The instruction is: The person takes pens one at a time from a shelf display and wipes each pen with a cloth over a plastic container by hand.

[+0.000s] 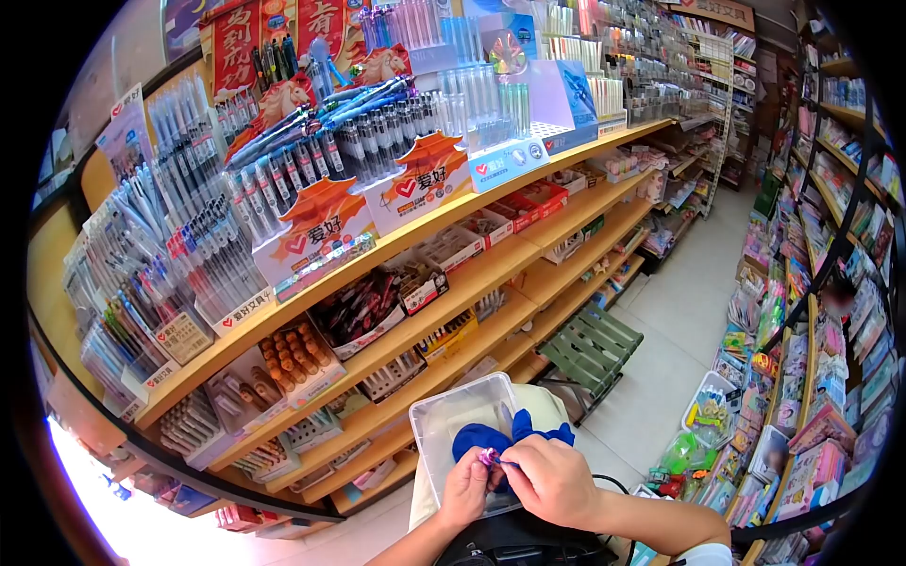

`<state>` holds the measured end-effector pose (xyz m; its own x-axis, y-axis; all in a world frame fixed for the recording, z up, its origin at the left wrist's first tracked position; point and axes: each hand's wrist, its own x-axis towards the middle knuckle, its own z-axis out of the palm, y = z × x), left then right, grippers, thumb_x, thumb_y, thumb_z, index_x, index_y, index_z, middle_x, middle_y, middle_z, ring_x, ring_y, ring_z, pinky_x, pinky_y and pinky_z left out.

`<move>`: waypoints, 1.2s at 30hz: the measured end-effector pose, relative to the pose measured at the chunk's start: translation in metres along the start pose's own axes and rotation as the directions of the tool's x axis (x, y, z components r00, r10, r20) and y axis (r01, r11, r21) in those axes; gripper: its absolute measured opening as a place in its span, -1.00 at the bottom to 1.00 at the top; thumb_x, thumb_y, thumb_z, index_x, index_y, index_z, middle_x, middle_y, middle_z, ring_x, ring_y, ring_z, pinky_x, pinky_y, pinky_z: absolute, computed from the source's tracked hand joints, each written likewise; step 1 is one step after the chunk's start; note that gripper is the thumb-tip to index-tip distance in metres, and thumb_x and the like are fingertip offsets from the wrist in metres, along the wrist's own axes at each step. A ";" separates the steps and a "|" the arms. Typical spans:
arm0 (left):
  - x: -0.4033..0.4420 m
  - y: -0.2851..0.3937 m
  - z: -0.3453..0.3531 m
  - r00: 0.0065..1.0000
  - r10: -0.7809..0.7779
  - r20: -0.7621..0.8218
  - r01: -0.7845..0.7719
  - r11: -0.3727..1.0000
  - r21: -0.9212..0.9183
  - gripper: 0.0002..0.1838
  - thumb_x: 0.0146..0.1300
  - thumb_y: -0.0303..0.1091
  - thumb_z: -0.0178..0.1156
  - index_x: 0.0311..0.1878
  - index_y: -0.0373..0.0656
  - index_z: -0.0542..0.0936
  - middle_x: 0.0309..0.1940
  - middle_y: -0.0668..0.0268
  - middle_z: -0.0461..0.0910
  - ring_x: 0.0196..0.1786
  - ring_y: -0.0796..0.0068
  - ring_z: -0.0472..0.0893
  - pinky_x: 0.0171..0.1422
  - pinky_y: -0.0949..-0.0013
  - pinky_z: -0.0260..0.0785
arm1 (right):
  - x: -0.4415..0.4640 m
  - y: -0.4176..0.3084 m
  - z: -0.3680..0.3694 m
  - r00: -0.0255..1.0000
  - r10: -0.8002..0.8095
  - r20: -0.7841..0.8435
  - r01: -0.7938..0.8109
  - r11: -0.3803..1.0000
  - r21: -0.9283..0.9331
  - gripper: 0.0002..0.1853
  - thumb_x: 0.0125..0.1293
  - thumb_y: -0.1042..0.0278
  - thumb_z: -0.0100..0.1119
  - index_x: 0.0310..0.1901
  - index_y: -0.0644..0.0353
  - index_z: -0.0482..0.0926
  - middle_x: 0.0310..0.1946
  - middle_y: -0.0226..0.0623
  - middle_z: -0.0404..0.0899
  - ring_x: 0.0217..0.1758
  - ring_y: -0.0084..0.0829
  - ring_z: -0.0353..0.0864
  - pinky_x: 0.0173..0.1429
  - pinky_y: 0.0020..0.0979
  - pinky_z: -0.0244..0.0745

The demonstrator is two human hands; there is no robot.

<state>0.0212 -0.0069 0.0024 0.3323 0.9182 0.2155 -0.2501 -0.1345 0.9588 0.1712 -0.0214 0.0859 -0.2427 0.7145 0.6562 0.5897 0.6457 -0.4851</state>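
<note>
Both hands meet over a clear plastic bin (431, 422) at the bottom centre. My left hand (464, 491) is closed on a small pink and purple patterned item (489, 457). Against it, on the right, my right hand (550, 479) is closed in a pinch on a thin dark blue piece that touches the patterned item. Dark blue items (538, 427) lie in the bin just beyond the fingers. The fingers hide most of the thin piece and part of the patterned item.
Wooden shelves (453, 292) with pens and boxes run from lower left to upper right. A green folding stool (593, 349) stands beyond the bin. Stocked racks (802, 406) line the right side of the tiled aisle (694, 274). A black bag (514, 540) lies near my body.
</note>
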 end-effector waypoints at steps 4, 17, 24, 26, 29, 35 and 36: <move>0.000 0.000 -0.001 1.000 0.021 0.016 -0.023 0.996 0.090 -0.62 0.37 -0.03 -0.22 -0.23 -0.18 0.37 -0.54 0.44 0.32 -0.49 0.69 0.24 -0.42 0.60 0.11 | 0.000 0.001 0.005 0.999 -0.042 0.017 0.043 0.995 -0.092 -0.86 -0.01 0.53 0.19 -0.38 0.21 0.46 -0.50 -0.30 0.46 -0.54 -0.31 0.44 -0.46 -0.40 0.28; 0.003 -0.005 -0.010 0.988 -0.131 0.078 0.148 0.946 -0.289 -0.56 0.33 0.05 -0.18 -0.24 -0.20 0.40 -0.52 0.35 0.37 -0.49 0.58 0.33 -0.41 0.54 0.19 | -0.007 0.012 0.008 0.998 0.001 0.064 0.008 0.990 -0.140 -0.87 -0.02 0.48 0.15 -0.38 0.20 0.44 -0.51 -0.32 0.39 -0.49 -0.33 0.43 -0.41 -0.38 0.29; 0.018 0.004 -0.013 0.979 -0.183 0.089 0.199 0.768 -0.608 -0.61 0.29 0.00 -0.07 -0.20 -0.19 0.40 -0.19 0.14 0.48 -0.06 0.22 0.50 0.01 0.20 0.37 | -0.003 0.028 0.009 0.960 0.280 0.017 -0.276 0.933 0.233 -0.89 0.12 0.52 0.10 -0.32 0.29 0.42 -0.42 -0.13 0.46 -0.39 -0.17 0.50 -0.30 -0.37 0.40; 0.021 0.006 -0.015 0.979 -0.188 0.085 0.197 0.729 -0.655 -0.66 0.28 -0.05 -0.03 -0.19 -0.18 0.41 -0.02 0.07 0.44 0.12 0.15 0.42 0.21 0.06 0.26 | -0.007 0.036 0.016 0.908 0.415 0.051 -0.402 0.832 0.382 -0.88 0.14 0.49 0.10 -0.30 0.29 0.42 -0.40 -0.16 0.47 -0.37 -0.28 0.52 -0.28 -0.41 0.40; 0.026 0.009 -0.016 0.976 -0.213 0.038 0.177 0.682 -0.710 -0.66 0.27 -0.06 -0.01 -0.18 -0.18 0.42 0.02 0.06 0.42 0.14 0.13 0.40 0.25 0.05 0.22 | -0.007 0.042 0.020 0.835 0.527 0.160 -0.496 0.594 0.634 -0.87 0.25 0.49 0.05 -0.19 0.29 0.39 -0.30 -0.38 0.46 -0.24 -0.64 0.42 -0.17 -0.58 0.36; 0.031 0.000 -0.019 0.957 -0.290 -0.022 0.163 0.598 -0.785 -0.74 0.27 -0.11 0.01 -0.20 -0.11 0.44 0.07 0.16 0.41 0.05 0.36 0.43 0.22 0.18 0.22 | 0.017 0.036 0.044 0.979 0.199 0.047 -0.189 0.796 0.575 -0.89 0.15 0.56 0.07 -0.27 0.30 0.40 -0.27 -0.23 0.44 -0.18 -0.34 0.46 -0.06 -0.46 0.36; 0.033 0.001 -0.018 0.947 -0.314 -0.071 0.139 0.599 -0.789 -0.75 0.28 -0.12 0.00 -0.20 -0.11 0.44 0.07 0.17 0.41 0.03 0.39 0.44 0.21 0.19 0.22 | 0.017 0.033 0.045 0.988 0.146 0.052 -0.153 0.851 0.503 -0.88 0.10 0.56 0.09 -0.31 0.30 0.40 -0.28 -0.16 0.43 -0.17 -0.19 0.44 -0.05 -0.40 0.34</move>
<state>0.0154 0.0295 0.0068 0.3284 0.9381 -0.1105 -0.8207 0.3413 0.4582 0.1516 0.0244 0.0552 -0.1938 0.8143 0.5471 0.1509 0.5757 -0.8036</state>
